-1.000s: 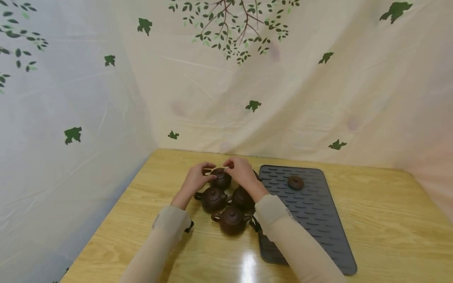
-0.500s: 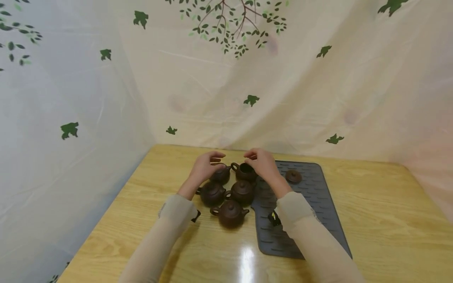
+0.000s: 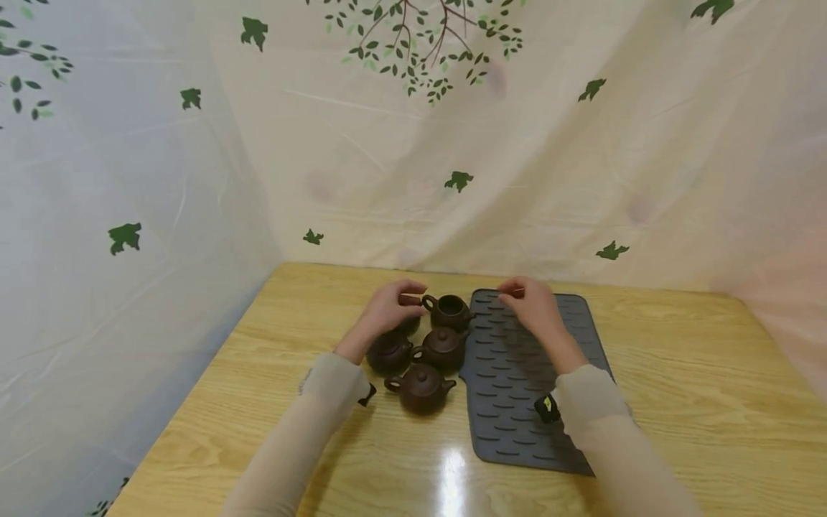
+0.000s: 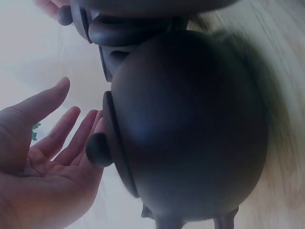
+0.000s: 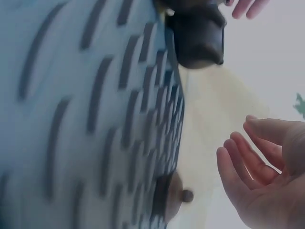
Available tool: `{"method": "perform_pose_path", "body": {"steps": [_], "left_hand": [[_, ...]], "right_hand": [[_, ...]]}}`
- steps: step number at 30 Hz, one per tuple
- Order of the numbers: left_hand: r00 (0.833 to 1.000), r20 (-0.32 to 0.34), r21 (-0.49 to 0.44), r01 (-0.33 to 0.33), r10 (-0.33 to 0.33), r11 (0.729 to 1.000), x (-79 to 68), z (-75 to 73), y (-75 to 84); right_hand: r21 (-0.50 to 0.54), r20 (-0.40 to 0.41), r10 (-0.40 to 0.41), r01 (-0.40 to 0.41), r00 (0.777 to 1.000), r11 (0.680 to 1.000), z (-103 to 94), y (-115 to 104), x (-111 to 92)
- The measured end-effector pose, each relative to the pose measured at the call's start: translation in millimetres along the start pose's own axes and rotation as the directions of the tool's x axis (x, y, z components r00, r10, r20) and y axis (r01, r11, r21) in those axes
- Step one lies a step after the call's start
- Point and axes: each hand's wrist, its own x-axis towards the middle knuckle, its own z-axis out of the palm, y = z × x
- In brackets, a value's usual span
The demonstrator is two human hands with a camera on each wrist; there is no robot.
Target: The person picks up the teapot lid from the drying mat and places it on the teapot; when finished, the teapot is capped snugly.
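Several dark brown teapots stand grouped left of centre in the head view. My left hand [image 3: 386, 310] hovers over the back-left teapot [image 3: 408, 327], largely hiding it, with fingers relaxed and nothing in them. The back-right teapot [image 3: 450, 310] has no lid, its mouth showing dark. A loose round lid with a knob [image 5: 167, 198] lies on the grey mat [image 3: 504, 402]; in the head view my right hand covers it. That right hand [image 3: 535, 307] is above the mat's far part, fingers loosely curved and empty, apart from the lid in the right wrist view.
Lidded teapots stand nearer: a middle-left one [image 3: 388, 353], a middle-right one [image 3: 443, 350] and a front one [image 3: 422, 391]. They sit close together beside the mat's left edge on the wooden table [image 3: 362, 474]. A printed cloth wall [image 3: 388, 179] rises behind.
My right hand has moved right from the back teapots to above the lid on the mat, uncovering the lidless teapot. The left hand has shifted slightly right over the back-left teapot.
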Motion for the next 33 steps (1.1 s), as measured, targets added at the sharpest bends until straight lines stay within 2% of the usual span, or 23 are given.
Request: {"method": "perform_pose_path", "body": {"steps": [7, 11, 14, 19, 22, 33], "left_hand": [[0.993, 0.111, 0.011, -0.031, 0.03, 0.999, 1.3, 5.0, -0.2], [0.987, 0.156, 0.018, -0.049, 0.046, 0.999, 1.9, 6.9, -0.9], [0.983, 0.179, 0.037, -0.051, 0.043, 0.998, 2.0, 8.2, -1.3], [0.981, 0.193, 0.061, -0.044, 0.032, 0.997, 1.9, 10.6, -1.2], [0.978, 0.204, 0.069, -0.052, 0.037, 0.996, 1.5, 12.0, -1.0], [0.98, 0.194, 0.107, -0.072, 0.051, 0.992, 1.2, 16.4, -1.5]], "right_hand": [[-0.053, -0.097, 0.003, -0.008, 0.995, 0.999, -16.6, 25, -9], [-0.058, -0.12, 0.022, -0.029, 0.993, 0.998, -21.8, 38, -13], [-0.075, -0.099, 0.052, -0.059, 0.994, 0.995, -24.5, 45, -15], [-0.11, -0.008, 0.121, -0.121, 0.993, 0.987, -24.9, 53, -18], [-0.107, 0.018, 0.144, -0.141, 0.989, 0.984, -23.5, 57, -20], [-0.074, 0.006, 0.099, -0.098, 0.995, 0.992, -23.4, 63, -19]]}}
